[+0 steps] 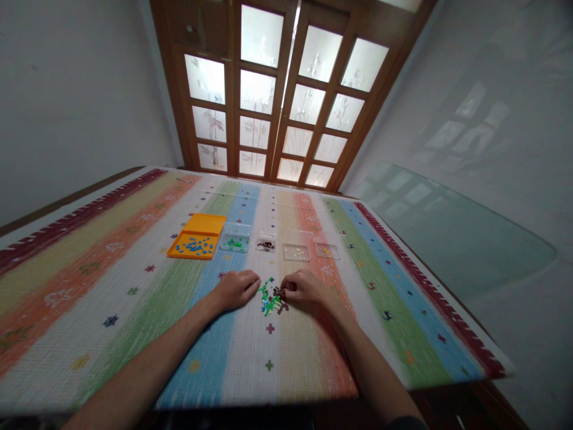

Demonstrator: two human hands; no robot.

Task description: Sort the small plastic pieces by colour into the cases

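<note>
The small plastic building bricks [270,303] lie in a loose, mixed heap on the striped tablecloth [250,373], between the two hands — mostly green, with brown ones along the right side and a little blue at the near left. The right hand [303,286] is at the heap's right edge, fingertips drawn together by the brown bricks; whether one is pinched there I cannot tell. The left hand [240,288] rests just left of the heap, fingers curled in, and its grip is hidden too.

Each brick should be very light and stiff, hard to crush but smooth enough to skid or flick out of a careless pinch. Best hold: thumb and index tips across two opposite sides, pressing gently — the woven cloth ought to give some drag beneath.

Farther off, left to right, stand an orange case [205,223] with blue bricks, then clear boxes of green [234,250], dark brown [265,250], pale [296,259] and orange-yellow pieces [326,251].
</note>
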